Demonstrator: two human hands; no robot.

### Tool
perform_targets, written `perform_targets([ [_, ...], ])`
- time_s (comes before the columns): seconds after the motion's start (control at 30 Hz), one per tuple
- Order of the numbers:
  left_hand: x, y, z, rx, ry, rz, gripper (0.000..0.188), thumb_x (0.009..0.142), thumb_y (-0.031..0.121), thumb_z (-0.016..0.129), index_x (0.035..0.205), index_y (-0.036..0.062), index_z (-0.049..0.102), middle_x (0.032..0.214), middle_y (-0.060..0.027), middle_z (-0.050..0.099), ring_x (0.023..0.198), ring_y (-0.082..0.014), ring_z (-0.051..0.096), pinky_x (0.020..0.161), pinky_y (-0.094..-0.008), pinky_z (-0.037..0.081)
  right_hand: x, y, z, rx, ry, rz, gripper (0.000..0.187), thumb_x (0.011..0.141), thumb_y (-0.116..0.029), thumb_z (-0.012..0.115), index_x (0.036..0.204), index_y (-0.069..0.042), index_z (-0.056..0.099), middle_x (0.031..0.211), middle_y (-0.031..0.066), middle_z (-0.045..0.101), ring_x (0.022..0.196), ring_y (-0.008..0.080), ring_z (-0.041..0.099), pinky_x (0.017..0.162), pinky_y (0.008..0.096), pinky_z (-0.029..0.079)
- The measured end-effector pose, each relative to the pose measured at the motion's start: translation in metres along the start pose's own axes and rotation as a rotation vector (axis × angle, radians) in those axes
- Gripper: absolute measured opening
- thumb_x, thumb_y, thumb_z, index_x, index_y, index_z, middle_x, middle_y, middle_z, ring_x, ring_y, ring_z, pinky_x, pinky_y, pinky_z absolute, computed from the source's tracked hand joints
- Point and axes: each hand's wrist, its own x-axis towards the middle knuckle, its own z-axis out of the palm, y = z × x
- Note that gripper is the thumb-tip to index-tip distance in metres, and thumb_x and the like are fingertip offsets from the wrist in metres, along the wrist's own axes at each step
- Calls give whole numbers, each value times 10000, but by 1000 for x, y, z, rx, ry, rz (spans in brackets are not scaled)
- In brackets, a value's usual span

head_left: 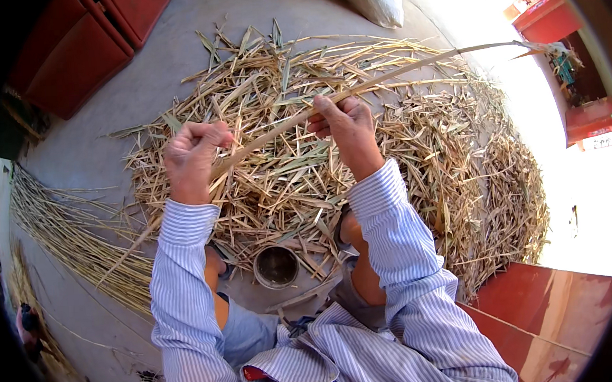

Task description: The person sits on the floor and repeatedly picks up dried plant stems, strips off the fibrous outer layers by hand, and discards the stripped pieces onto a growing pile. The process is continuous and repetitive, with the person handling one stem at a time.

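Note:
A long, thin tan reed stalk (275,132) runs slantwise in front of me, from the lower left up to a feathery tip at the upper right. My right hand (345,123) pinches it near the middle between thumb and fingers. Curled closed, my left hand (197,155) is beside the stalk's lower part, thumb pressed to the fingers; what it holds, if anything, is hidden. Below both hands spreads a wide heap of dry leaf strips and husks (271,193), straw-coloured with some green.
A round metal tin (276,266) stands between my feet. Bundled thin stalks (80,234) lie on the floor at left. Red armchairs (80,50) are at the upper left, a whitish sack (375,0) at the far edge, and a red panel (519,304) at lower right.

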Motion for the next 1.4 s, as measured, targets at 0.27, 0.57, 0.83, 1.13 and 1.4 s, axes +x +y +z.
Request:
perform_targets([
  [0.27, -1, -17, -6, 428, -205, 303, 267, 821, 230, 766, 932, 20, 645, 779, -53, 670, 700, -119, 607, 675, -243, 497, 1, -5, -21, 21, -35, -64, 330, 919, -307, 657, 936, 22, 628, 802, 112, 694, 693, 169, 691, 610, 250, 555],
  [0.57, -19, -30, 35, 325, -161, 228, 132, 843, 116, 733, 892, 12, 669, 762, -58, 678, 680, -107, 623, 601, -247, 506, -4, 0, -9, 40, -126, -138, 269, 915, -233, 667, 998, 14, 600, 857, 115, 691, 749, 172, 697, 647, 244, 567],
  [0.83, 9, -18, -5, 227, -143, 99, 197, 887, 190, 704, 900, 9, 627, 761, -37, 655, 694, -81, 606, 654, -212, 503, 1, -3, -38, 65, -86, -124, 243, 923, -197, 652, 1009, 24, 596, 875, 130, 688, 750, 184, 697, 665, 250, 570],
  [1.13, -12, -22, 46, 182, -419, -107, 163, 849, 102, 729, 949, -8, 663, 797, -44, 676, 664, -71, 588, 581, -205, 481, 1, -3, -29, 102, -219, -205, 235, 928, -202, 641, 1031, 7, 604, 919, 122, 693, 821, 194, 697, 729, 285, 582],
  [1.4, 9, -17, 9, -137, -63, -185, 173, 852, 130, 734, 880, -7, 631, 789, -77, 690, 620, -62, 598, 565, -173, 478, 3, -5, -57, 45, -172, -196, 194, 935, -174, 626, 1023, -3, 598, 932, 129, 696, 830, 170, 687, 734, 270, 580],
])
